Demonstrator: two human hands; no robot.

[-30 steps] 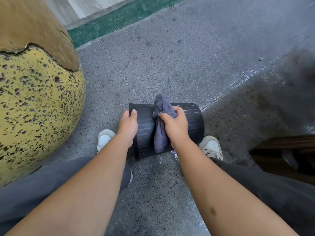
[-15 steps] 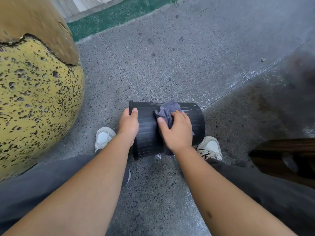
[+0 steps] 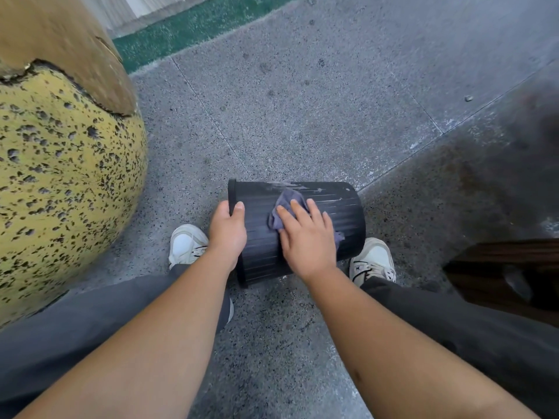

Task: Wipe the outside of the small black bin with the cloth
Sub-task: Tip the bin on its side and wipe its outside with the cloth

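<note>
Because it lies on its side on the grey paving (image 3: 302, 116) between the person's shoes, the small black bin (image 3: 338, 225) offers its ribbed outer wall upward — likely so the wall is easy to reach. Spread flat, the right hand (image 3: 307, 237) presses the grey cloth (image 3: 289, 199) onto that wall, fingers pointing away. At the rim end, the left hand (image 3: 227, 234) grips the bin — apparently to stop it rolling. Both forearms reach forward over the knees.
</note>
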